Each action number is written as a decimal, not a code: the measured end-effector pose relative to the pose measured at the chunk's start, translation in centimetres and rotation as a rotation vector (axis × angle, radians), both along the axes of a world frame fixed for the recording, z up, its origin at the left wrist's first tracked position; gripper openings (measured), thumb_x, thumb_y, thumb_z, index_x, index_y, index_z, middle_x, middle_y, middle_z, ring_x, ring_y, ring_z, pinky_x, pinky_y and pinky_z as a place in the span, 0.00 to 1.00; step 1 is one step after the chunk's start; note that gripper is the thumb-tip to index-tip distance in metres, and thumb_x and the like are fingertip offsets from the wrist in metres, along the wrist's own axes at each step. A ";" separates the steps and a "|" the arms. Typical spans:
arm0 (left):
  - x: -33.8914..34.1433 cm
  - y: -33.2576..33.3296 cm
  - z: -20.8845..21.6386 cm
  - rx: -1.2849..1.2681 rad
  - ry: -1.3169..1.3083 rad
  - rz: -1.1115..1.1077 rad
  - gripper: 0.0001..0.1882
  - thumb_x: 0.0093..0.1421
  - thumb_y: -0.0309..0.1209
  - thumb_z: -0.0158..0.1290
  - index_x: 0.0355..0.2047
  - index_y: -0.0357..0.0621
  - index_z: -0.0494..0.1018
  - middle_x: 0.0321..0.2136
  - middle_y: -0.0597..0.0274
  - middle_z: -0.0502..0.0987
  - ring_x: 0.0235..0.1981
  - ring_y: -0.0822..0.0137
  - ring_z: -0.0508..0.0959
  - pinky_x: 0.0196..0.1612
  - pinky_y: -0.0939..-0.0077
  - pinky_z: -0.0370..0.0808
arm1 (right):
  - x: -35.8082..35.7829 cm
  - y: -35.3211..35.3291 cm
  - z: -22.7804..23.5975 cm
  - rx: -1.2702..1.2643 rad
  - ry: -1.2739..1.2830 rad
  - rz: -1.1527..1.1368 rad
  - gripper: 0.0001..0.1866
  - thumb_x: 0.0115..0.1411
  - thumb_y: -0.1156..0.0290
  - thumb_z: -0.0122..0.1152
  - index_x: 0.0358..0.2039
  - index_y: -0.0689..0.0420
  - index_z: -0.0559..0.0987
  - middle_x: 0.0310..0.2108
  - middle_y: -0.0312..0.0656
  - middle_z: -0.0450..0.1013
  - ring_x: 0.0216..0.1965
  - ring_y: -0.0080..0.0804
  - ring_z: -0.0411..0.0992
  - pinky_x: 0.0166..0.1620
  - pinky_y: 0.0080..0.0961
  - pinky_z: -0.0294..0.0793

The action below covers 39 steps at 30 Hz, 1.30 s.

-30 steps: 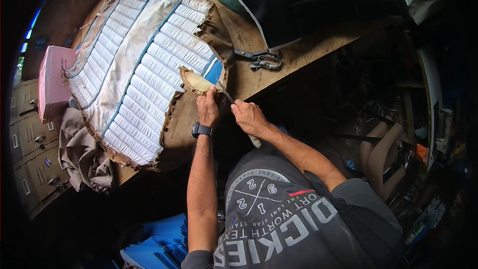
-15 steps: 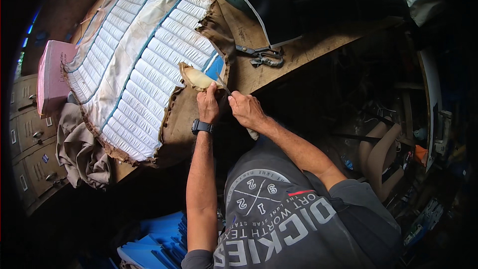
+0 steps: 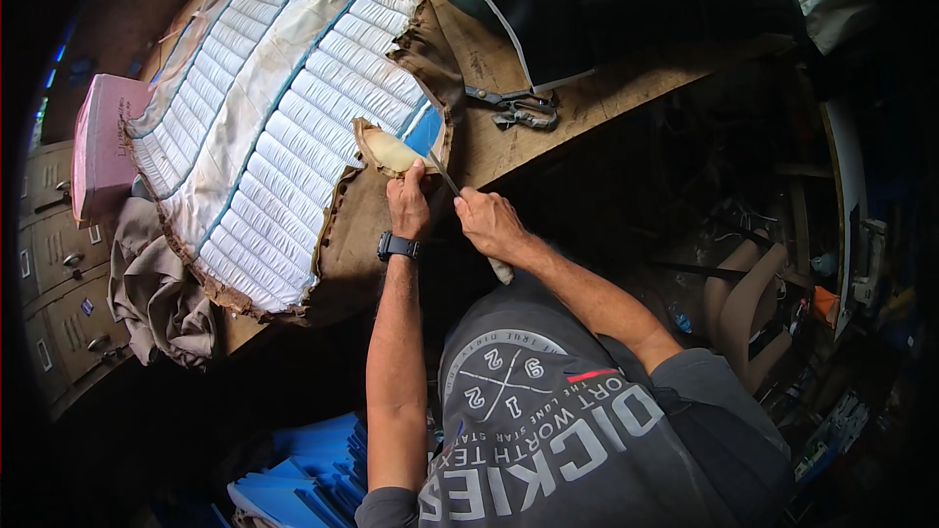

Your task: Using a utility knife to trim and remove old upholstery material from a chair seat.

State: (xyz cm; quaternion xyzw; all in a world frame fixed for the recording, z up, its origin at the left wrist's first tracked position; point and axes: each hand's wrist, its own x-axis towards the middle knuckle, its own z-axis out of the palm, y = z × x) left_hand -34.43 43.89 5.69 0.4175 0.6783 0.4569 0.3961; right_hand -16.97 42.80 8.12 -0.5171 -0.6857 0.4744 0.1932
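A worn seat cover (image 3: 284, 152), white and ribbed on the upturned side with blue seams and a frayed brown edge, lies on the workbench. My left hand (image 3: 408, 207) pinches a folded-back flap (image 3: 389, 151) at its near right edge, thumb on the pale padding. Beside the flap a blue patch (image 3: 427, 129) shows. My right hand (image 3: 491, 225) is closed round a knife (image 3: 446, 178), whose narrow blade points up and left to the flap's edge. The pale end of its handle sticks out below my fist. Whether the blade tip touches the fabric is hard to tell.
Large scissors (image 3: 518, 106) lie on the wooden workbench (image 3: 597, 103), right of the cover. Behind them sits a black ribbed seat cover (image 3: 626, 0). A pink block (image 3: 103, 152) and crumpled brown cloth (image 3: 161, 284) are at the left. Blue sheets (image 3: 303, 469) are stacked below.
My right hand has drawn slightly right and down with the knife, and more of the handle's end shows. My left hand stays on the flap.
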 end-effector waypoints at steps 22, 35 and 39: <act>-0.6 -0.5 -0.1 0.010 -0.260 0.103 0.19 0.67 0.40 0.51 0.26 0.37 0.77 0.21 0.69 0.77 0.22 0.76 0.73 0.28 0.78 0.68 | -0.4 0.7 -1.2 0.028 0.140 0.028 0.16 0.72 0.59 0.47 0.32 0.59 0.71 0.26 0.59 0.74 0.34 0.67 0.73 0.35 0.57 0.71; -1.3 -0.6 -1.0 0.014 -0.233 0.087 0.20 0.67 0.39 0.50 0.25 0.34 0.77 0.21 0.66 0.78 0.23 0.73 0.73 0.30 0.75 0.68 | -1.0 0.8 -2.0 0.052 0.191 0.008 0.16 0.72 0.59 0.47 0.33 0.59 0.71 0.26 0.59 0.73 0.33 0.67 0.73 0.35 0.58 0.70; -2.2 -1.0 -2.2 0.008 -0.377 0.134 0.16 0.66 0.39 0.52 0.28 0.39 0.78 0.23 0.66 0.79 0.25 0.72 0.77 0.33 0.76 0.74 | -0.8 -0.4 -2.0 0.058 0.153 0.039 0.16 0.72 0.60 0.47 0.32 0.59 0.70 0.26 0.61 0.73 0.33 0.68 0.73 0.34 0.58 0.70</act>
